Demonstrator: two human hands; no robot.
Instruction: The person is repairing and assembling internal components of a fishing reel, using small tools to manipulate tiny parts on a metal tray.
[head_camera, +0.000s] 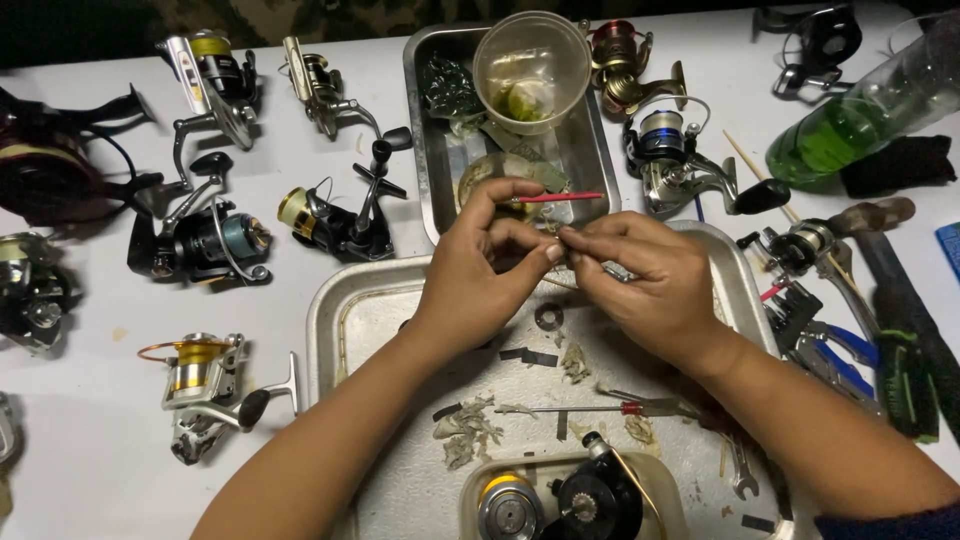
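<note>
At the centre of the frame, the left hand (478, 262) is pinching a thin red-handled pick (560, 197) at its near end; it looks light, stiff and slippery. The right hand (645, 275) is gripping a tiny metal part, mostly hidden, beside it. Below them is lying a steel tray (335, 315) strewn with scraps, a washer (548, 316) and a screwdriver (590, 408). Spinning reels (205, 385) are crowding the worktop (90, 440) at left.
</note>
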